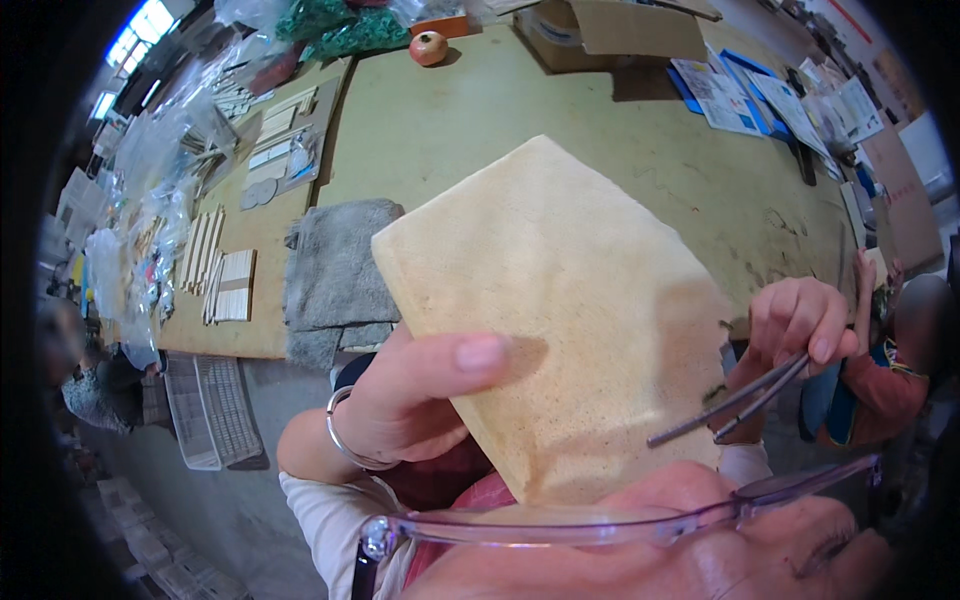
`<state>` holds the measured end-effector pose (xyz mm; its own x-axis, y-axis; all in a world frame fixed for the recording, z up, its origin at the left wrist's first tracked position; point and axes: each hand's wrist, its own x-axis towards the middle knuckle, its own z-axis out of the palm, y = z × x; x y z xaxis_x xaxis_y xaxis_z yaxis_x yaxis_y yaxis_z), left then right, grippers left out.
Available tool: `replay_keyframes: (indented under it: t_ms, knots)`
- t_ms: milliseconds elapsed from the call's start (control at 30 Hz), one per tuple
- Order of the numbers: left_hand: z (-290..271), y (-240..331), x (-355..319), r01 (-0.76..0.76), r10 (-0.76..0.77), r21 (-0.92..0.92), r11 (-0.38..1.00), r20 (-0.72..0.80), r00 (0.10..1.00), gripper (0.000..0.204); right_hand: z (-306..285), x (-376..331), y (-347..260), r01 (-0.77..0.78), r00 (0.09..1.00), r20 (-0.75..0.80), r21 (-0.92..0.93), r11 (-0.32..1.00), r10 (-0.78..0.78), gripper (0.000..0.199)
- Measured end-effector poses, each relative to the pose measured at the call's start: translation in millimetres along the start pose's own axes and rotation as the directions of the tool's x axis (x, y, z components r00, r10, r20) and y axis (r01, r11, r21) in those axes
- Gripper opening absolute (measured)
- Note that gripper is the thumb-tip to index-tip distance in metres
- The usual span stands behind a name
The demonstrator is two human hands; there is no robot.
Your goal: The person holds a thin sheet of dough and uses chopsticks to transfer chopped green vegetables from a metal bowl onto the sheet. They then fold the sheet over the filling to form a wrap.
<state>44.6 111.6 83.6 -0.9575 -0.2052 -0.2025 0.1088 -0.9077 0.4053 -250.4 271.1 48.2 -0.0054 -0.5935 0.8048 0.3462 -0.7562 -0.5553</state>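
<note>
A: What does the left hand (410, 395) have?

B: Its grip is closed on the tan sheet (555, 310), thumb pressed flat on the near left edge, the other fingers hidden behind. The sheet is held up in the air, close to the camera and above the worktop (600, 150).

A: And the right hand (805, 325)?

B: Closed around slim metal tweezers (725, 405), pinched near their far end, the tips pointing down and left onto the sheet's lower right edge.

A: How would the sheet handle?

B: It looks light and fairly stiff, since it stands out flat from one edge grip. The surface seems finely textured, so it likely won't slip. An edge hold with the thumb on top appears to suit it; the right rim looks slightly ragged and perhaps fragile.

A: What lies around?

B: A folded grey cloth (335, 275) on the worktop's near left, stacks of wooden slats (225, 280) further left, and a round reddish fruit (428, 47) at the far side.
</note>
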Motion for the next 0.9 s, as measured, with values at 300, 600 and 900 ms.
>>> replay_keyframes:
  t_ms: [300,600,900]
  knots:
    - [3.8,-6.1,-1.4,-0.112,0.114,0.148,0.983,-0.005,0.993,0.063,6.9,-3.2,-11.2,-0.043,0.998,-0.047,-0.014,0.999,0.043,0.031]
    - [1.8,-0.6,-0.2,-0.081,0.083,0.137,0.987,-0.01,0.996,0.062,1.4,0.8,-5.7,-0.076,0.996,-0.048,0.024,0.997,0.077,0.031]
    - [-6.4,3.2,3.9,-0.091,0.092,0.053,0.994,-0.026,0.995,0.058,-0.9,-4.5,2.2,-0.062,0.992,-0.108,-0.033,0.998,0.058,0.03]
